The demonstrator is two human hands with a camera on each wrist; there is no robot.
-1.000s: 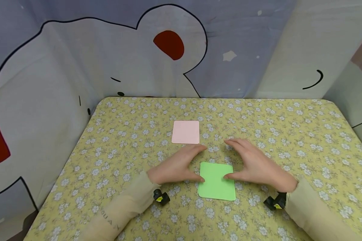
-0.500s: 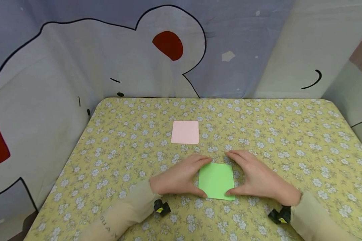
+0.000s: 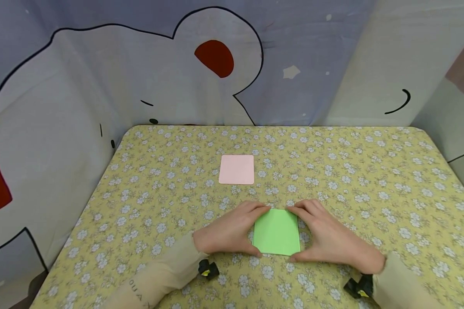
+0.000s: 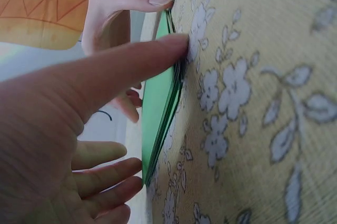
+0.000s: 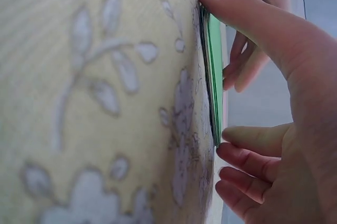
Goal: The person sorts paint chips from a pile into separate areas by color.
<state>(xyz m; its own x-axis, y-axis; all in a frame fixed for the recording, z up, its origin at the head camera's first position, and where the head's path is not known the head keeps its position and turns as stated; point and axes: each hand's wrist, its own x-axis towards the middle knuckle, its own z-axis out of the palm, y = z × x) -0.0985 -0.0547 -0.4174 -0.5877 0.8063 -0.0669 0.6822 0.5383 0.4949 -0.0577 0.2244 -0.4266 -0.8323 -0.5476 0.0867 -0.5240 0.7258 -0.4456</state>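
Observation:
A thin stack of green square sheets (image 3: 276, 231) lies flat on the table; several layers show along its edge in the left wrist view. My left hand (image 3: 233, 229) holds its left corners, thumb at the near one and fingertips at the far one. The right hand (image 3: 328, 236) does the same at the right corners. In the left wrist view the left thumb (image 4: 131, 68) covers part of the stack's edge. From the right wrist, the right fingertips (image 5: 227, 150) meet the far end of the green stack (image 5: 215, 71). A pink square sheet (image 3: 236, 169) lies farther back, apart from both hands.
A yellow cloth with white flowers (image 3: 371, 184) covers the table. Behind and beside the table hang curtains (image 3: 294, 43) with cartoon drawings. Each wrist wears a small black device, such as the left one (image 3: 208, 269).
Both hands have come down and nearer to me, from over the green stack to its corners. Their fingers have closed in on its edges. The pink sheet stays put.

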